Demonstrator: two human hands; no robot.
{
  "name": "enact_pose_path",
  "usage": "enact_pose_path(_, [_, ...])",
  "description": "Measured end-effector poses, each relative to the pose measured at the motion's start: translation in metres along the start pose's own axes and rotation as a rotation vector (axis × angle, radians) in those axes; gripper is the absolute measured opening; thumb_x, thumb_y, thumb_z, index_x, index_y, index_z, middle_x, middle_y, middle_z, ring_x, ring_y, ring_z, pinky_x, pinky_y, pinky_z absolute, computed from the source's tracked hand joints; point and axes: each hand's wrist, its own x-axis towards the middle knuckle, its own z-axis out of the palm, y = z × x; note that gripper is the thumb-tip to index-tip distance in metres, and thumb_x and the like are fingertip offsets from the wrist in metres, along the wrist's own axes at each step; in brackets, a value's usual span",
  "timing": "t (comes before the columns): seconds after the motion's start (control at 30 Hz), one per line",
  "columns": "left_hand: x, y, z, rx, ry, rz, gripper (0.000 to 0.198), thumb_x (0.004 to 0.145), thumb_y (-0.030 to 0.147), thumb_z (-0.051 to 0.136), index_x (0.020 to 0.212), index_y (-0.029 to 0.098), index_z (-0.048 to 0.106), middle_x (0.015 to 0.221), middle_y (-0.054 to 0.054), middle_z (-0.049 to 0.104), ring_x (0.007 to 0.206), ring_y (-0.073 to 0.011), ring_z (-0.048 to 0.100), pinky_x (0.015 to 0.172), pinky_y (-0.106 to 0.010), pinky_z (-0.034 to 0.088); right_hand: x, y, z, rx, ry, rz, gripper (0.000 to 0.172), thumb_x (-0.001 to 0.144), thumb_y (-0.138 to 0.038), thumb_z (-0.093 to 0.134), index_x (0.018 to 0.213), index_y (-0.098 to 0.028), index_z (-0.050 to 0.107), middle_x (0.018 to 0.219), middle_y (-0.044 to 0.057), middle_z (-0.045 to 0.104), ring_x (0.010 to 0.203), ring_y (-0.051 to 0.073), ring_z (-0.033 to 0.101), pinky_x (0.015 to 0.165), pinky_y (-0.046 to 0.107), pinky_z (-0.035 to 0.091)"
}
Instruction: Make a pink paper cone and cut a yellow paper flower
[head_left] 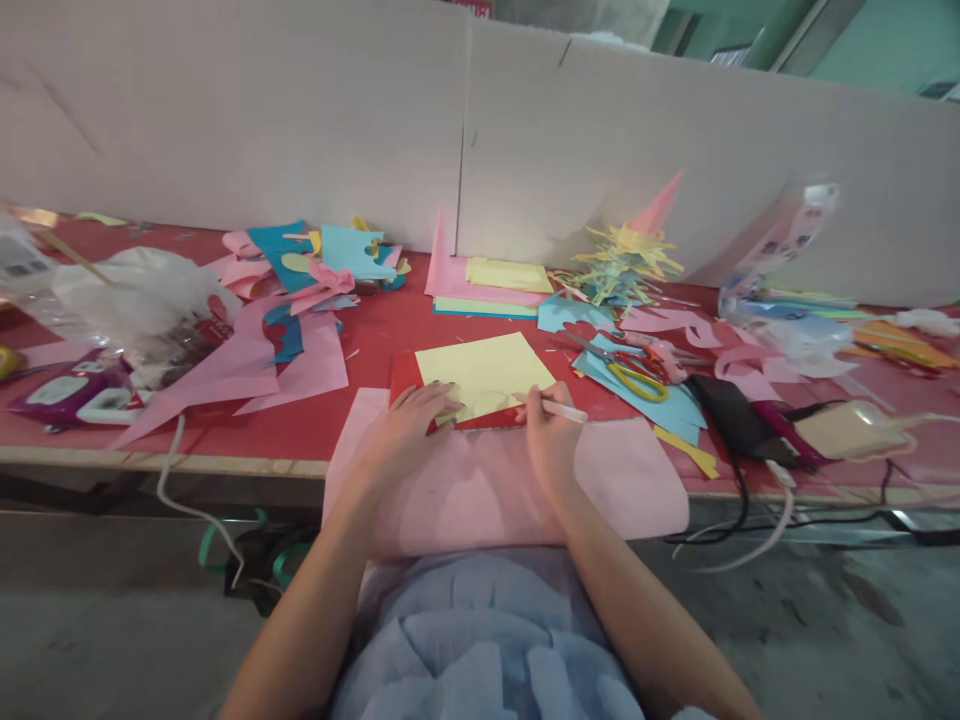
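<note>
A sheet of pale yellow paper (484, 372) lies in front of me on a red surface. My left hand (416, 418) rests on its lower left corner, fingers stretched out. In my right hand (549, 425) is a slim white pen (566, 411), pinched between the fingers near the sheet's lower right edge. Whether the pen's tip touches the paper is too small to tell. Beneath both forearms, a large pink sheet (480, 495) hangs over the table's front edge.
To the right are yellow-handled scissors (637, 382), blue paper (679, 405) and a fringed paper cone (634, 250). Pink and blue scraps (304, 350), a plastic bag (142, 290) and a purple-white device (82, 390) lie left. Cables hang off the edge. A pale partition (300, 120) stands behind.
</note>
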Motion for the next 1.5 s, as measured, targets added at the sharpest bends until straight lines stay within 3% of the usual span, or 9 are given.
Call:
enact_pose_path(0.1, [0.000, 0.000, 0.000, 0.002, -0.009, 0.001, 0.026, 0.086, 0.031, 0.042, 0.108, 0.026, 0.057, 0.135, 0.001, 0.045, 0.126, -0.0178, 0.037, 0.107, -0.038, 0.026, 0.010, -0.001, -0.005, 0.188, 0.009, 0.070, 0.022, 0.085, -0.039, 0.047, 0.073, -0.022, 0.042, 0.051, -0.005, 0.055, 0.049, 0.012, 0.056, 0.054, 0.024, 0.044])
enact_pose_path(0.23, [0.001, 0.000, -0.001, 0.002, -0.012, 0.002, 0.027, 0.086, 0.031, 0.042, 0.107, 0.027, 0.058, 0.135, 0.001, 0.045, 0.126, -0.0184, 0.038, 0.105, -0.038, 0.028, 0.035, 0.001, -0.006, 0.254, -0.221, 0.079, 0.025, 0.080, -0.043, 0.053, 0.071, -0.020, 0.048, 0.058, -0.001, 0.062, 0.053, 0.012, 0.057, 0.054, 0.024, 0.045])
enact_pose_path(0.37, [0.001, -0.001, 0.000, 0.000, -0.012, -0.012, 0.026, 0.086, 0.032, 0.043, 0.107, 0.027, 0.057, 0.136, 0.002, 0.045, 0.126, -0.0186, 0.037, 0.105, -0.038, 0.028, 0.052, 0.015, -0.001, 0.228, -0.313, 0.107, 0.034, 0.076, -0.043, 0.057, 0.057, -0.021, 0.039, 0.037, -0.006, 0.049, 0.038, 0.010, 0.048, 0.043, 0.021, 0.035])
enact_pose_path(0.5, [0.002, 0.001, -0.001, -0.009, -0.005, -0.010, 0.026, 0.085, 0.031, 0.044, 0.106, 0.026, 0.058, 0.135, 0.001, 0.045, 0.126, -0.0183, 0.038, 0.104, -0.037, 0.029, 0.053, 0.029, 0.003, 0.196, -0.298, 0.108, 0.033, 0.076, -0.038, 0.056, 0.057, -0.022, 0.035, 0.030, -0.010, 0.039, 0.030, 0.008, 0.037, 0.040, 0.020, 0.029])
enact_pose_path(0.77, [0.002, 0.003, -0.003, -0.032, -0.018, -0.005, 0.025, 0.085, 0.029, 0.044, 0.105, 0.025, 0.058, 0.134, 0.000, 0.046, 0.126, -0.0188, 0.037, 0.104, -0.039, 0.029, 0.050, 0.028, 0.004, 0.119, -0.312, 0.089, 0.027, 0.075, -0.032, 0.051, 0.056, -0.022, 0.035, 0.032, -0.009, 0.042, 0.034, 0.009, 0.042, 0.044, 0.021, 0.032])
enact_pose_path(0.93, [0.002, 0.001, -0.002, -0.022, -0.008, 0.003, 0.026, 0.085, 0.030, 0.043, 0.106, 0.026, 0.058, 0.136, 0.001, 0.045, 0.127, -0.0178, 0.036, 0.107, -0.038, 0.026, 0.048, 0.024, 0.002, 0.040, -0.141, 0.097, 0.026, 0.069, -0.019, 0.048, 0.053, -0.023, 0.029, 0.037, -0.008, 0.044, 0.036, 0.009, 0.040, 0.039, 0.021, 0.025])
enact_pose_path(1.2, [0.001, 0.003, -0.002, -0.042, -0.006, -0.011, 0.025, 0.085, 0.030, 0.044, 0.105, 0.026, 0.058, 0.134, 0.001, 0.046, 0.126, -0.0182, 0.037, 0.105, -0.037, 0.028, 0.046, 0.025, 0.002, 0.102, -0.251, 0.084, 0.026, 0.075, -0.027, 0.049, 0.055, -0.023, 0.033, 0.031, -0.010, 0.038, 0.035, 0.010, 0.042, 0.045, 0.021, 0.034])
enact_pose_path(1.37, [0.001, 0.004, -0.002, -0.033, -0.009, -0.016, 0.025, 0.085, 0.031, 0.043, 0.105, 0.026, 0.058, 0.135, 0.001, 0.046, 0.126, -0.0184, 0.037, 0.105, -0.038, 0.027, 0.044, 0.023, -0.002, 0.017, -0.104, 0.057, 0.026, 0.071, -0.018, 0.047, 0.053, -0.023, 0.028, 0.036, -0.009, 0.039, 0.039, 0.010, 0.043, 0.043, 0.021, 0.030])
enact_pose_path(1.5, [0.001, 0.003, -0.002, -0.033, 0.005, -0.017, 0.025, 0.085, 0.030, 0.044, 0.104, 0.026, 0.058, 0.134, 0.002, 0.047, 0.125, -0.0184, 0.038, 0.103, -0.037, 0.030, 0.043, 0.022, -0.005, 0.080, -0.146, 0.092, 0.025, 0.074, -0.023, 0.047, 0.055, -0.024, 0.031, 0.034, -0.009, 0.037, 0.034, 0.010, 0.040, 0.041, 0.022, 0.030])
